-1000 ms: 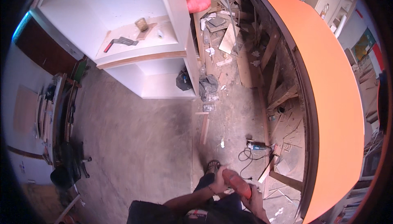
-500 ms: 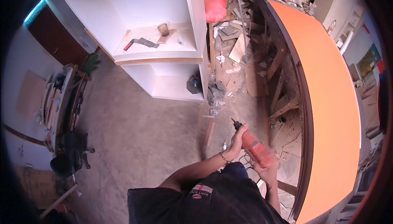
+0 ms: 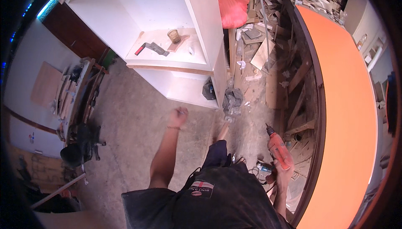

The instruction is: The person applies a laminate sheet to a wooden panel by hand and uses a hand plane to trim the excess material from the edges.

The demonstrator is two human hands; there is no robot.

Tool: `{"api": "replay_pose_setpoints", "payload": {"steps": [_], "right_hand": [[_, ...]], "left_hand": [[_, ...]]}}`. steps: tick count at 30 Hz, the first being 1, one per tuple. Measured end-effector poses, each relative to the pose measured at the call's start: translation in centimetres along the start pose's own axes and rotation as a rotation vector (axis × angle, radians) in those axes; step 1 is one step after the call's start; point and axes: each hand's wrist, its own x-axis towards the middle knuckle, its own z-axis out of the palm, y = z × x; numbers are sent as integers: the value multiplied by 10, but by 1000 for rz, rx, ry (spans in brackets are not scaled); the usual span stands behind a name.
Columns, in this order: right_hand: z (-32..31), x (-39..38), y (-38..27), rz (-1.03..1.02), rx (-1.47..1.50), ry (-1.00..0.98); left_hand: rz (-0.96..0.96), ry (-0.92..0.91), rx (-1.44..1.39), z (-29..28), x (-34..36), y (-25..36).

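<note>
My right hand (image 3: 281, 173) grips a red power drill (image 3: 279, 148) by the handle, its bit pointing forward near the dark edge of the orange-topped bench (image 3: 343, 103). My left hand (image 3: 179, 116) is off the drill, held out over the concrete floor before the white cabinet (image 3: 208, 23); its fingers are curled and blurred, with something small and dark that I cannot make out. On the cabinet's upper shelf lie a red-and-grey tool (image 3: 151, 49) and an amber cup (image 3: 173, 36) on a small board.
A black office chair (image 3: 77, 149) and stacked boards (image 3: 69, 90) stand at the left. A red bag (image 3: 233, 7) hangs beside the cabinet. Offcuts (image 3: 261, 53) litter the floor between cabinet and bench. A blue power tool (image 3: 264, 166) with a cord lies low by the bench.
My left hand has let go of the drill and moved up and left toward the cabinet. My right hand now holds the drill alone, farther right. The view has shifted slightly.
</note>
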Motion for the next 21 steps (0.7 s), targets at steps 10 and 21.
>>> {"api": "replay_pose_setpoints", "payload": {"steps": [10, 21], "right_hand": [[78, 3, -23, 124, 18, 293], [123, -10, -51, 268, 34, 408]], "left_hand": [[202, -121, 134, 200, 117, 76], [932, -706, 2408, 292, 294, 124]]}}
